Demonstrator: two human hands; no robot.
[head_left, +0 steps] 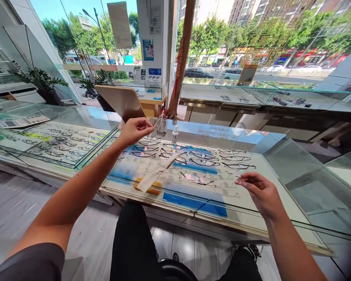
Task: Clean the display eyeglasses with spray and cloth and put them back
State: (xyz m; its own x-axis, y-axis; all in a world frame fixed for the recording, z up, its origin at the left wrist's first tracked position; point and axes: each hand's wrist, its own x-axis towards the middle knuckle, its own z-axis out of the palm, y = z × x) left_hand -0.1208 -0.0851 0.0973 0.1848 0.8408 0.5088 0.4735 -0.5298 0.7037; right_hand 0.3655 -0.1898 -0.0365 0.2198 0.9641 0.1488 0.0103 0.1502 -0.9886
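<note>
My left hand is raised over the far side of the glass counter, its fingers pinched together. At its fingertips is a thin pair of eyeglasses, seen faintly against the glass. My right hand hovers above the counter's right part with thumb and fingers closed. A fine pale line shows by those fingertips; whether they hold it cannot be made out. Between the hands, a beige cloth lies on the glass top. Behind it stands a small white spray bottle. A pair of eyeglasses sits apart, in front of several rows of frames.
The glass display counter runs across in front of my knees. More eyeglasses fill its left section. A wooden-backed mirror or board leans beyond my left hand. A wooden post and another showcase stand by the window.
</note>
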